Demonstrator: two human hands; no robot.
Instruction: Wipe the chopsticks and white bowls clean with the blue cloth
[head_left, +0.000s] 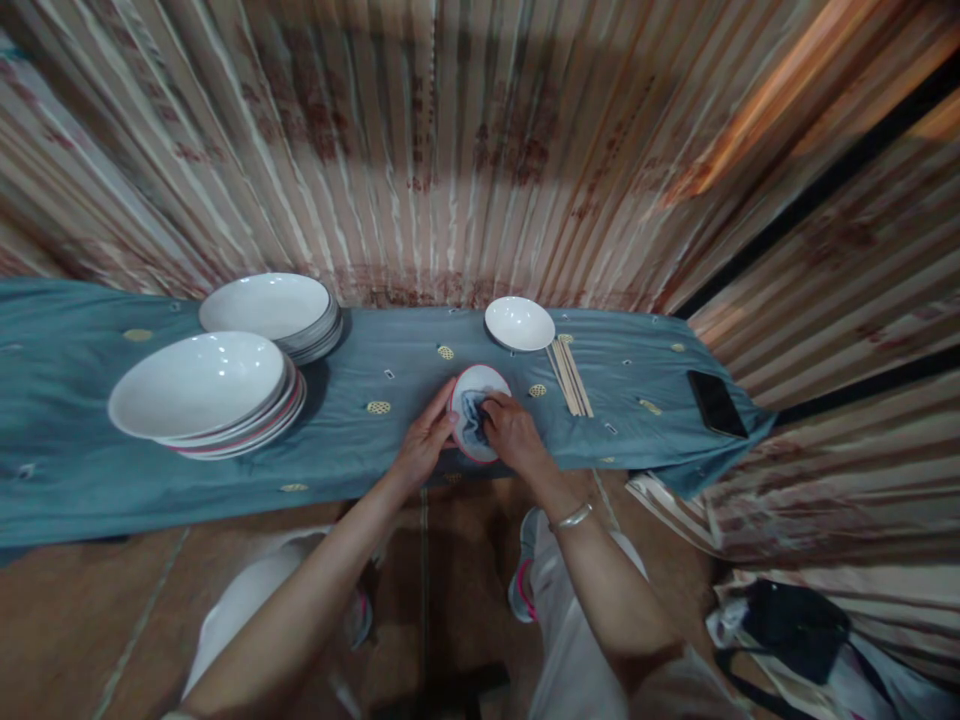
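Observation:
A white bowl with a red rim (484, 378) is tilted toward me above the front edge of the table. My left hand (429, 435) grips its left side, thumb near the rim. Inside the bowl, my right hand (514, 430) presses a crumpled blue-grey cloth (472, 415) against the surface; its fingers are closed on the cloth. Just behind stands a white bowl (520, 324), and several wooden chopsticks (571, 378) lie to its right.
Two stacks of white dishes stand at the left, a front stack (202, 390) and a back stack (270, 310). A black phone (716, 403) lies near the right end of the blue tablecloth (360, 450). Curtains (450, 150) hang behind. A black bag (796, 630) rests at the lower right.

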